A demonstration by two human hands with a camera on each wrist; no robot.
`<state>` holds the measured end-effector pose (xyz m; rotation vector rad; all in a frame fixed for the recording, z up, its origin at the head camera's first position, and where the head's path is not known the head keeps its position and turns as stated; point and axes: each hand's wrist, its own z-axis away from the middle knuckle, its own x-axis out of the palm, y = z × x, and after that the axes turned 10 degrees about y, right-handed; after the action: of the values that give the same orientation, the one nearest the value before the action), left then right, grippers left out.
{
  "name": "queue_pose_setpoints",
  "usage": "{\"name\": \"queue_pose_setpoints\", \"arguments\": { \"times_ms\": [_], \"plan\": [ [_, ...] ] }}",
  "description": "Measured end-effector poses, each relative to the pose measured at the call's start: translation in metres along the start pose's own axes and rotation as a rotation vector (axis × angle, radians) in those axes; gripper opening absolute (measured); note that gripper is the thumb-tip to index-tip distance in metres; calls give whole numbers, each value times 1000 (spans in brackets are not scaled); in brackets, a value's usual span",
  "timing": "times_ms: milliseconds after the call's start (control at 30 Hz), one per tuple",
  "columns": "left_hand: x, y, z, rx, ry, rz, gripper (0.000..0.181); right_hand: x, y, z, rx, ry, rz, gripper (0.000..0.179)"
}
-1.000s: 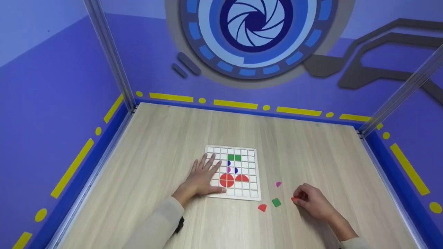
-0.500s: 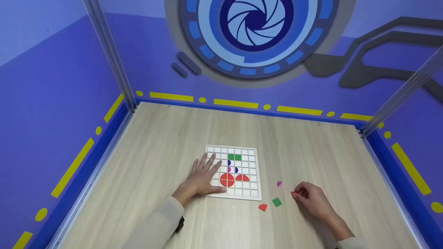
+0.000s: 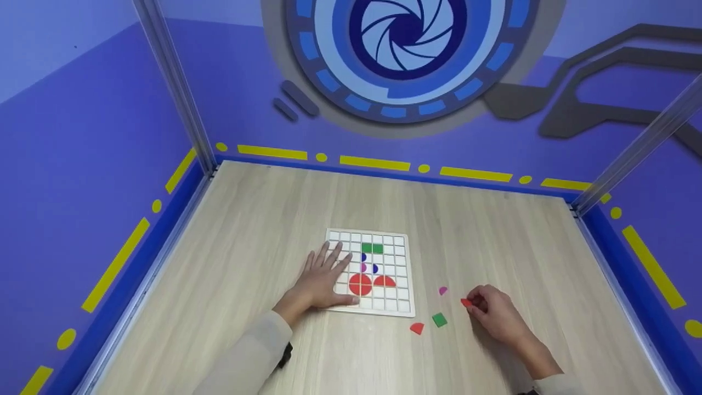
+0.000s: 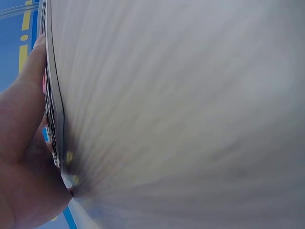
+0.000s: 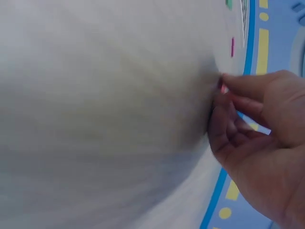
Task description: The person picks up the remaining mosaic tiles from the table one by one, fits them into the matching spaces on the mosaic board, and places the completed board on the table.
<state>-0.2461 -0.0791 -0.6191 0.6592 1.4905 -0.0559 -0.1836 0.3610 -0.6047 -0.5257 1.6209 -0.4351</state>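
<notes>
A white grid board [image 3: 396, 305] lies on the table, bearing green squares [image 3: 372, 248], a red circle made of quarter pieces [image 3: 360, 285], a red half circle [image 3: 384, 281] and small purple and pink half circles. My left hand [image 3: 317, 282] rests with spread fingers over the board's left side, hiding some of its cells. To the right of the board, my right hand [image 3: 496, 311] pinches a red piece [image 3: 465, 302] between thumb and fingertips, low over the table. In the right wrist view only a sliver of that red piece [image 5: 223, 88] shows.
Between the board and my right hand lie a pink half circle [image 3: 443, 291], a green square [image 3: 439, 320] and a red quarter piece [image 3: 417, 328]. Blue walls with yellow marks surround the wooden table [image 3: 263, 208] on its far side and both flanks.
My right hand has shifted slightly away from me with the red piece, more of which now shows past the fingertips. The left hand has stayed on the board.
</notes>
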Motion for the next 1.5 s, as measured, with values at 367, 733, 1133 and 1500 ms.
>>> {"name": "queue_pose_setpoints", "arguments": {
  "times_ms": [367,733,1133,1500],
  "plan": [
    [-2,1,0,-7,-2,3,112,1,-2,-2,-42,6,28,19],
    [-3,3,2,-11,1,-4,112,11,-7,0,3,53,-73,15],
    [-2,5,2,-6,9,6,111,59,-83,-16,-43,-12,-320,18],
    [-4,4,1,-11,-2,-7,111,100,-127,-33,-122,-38,-340,13]
  ]
}}
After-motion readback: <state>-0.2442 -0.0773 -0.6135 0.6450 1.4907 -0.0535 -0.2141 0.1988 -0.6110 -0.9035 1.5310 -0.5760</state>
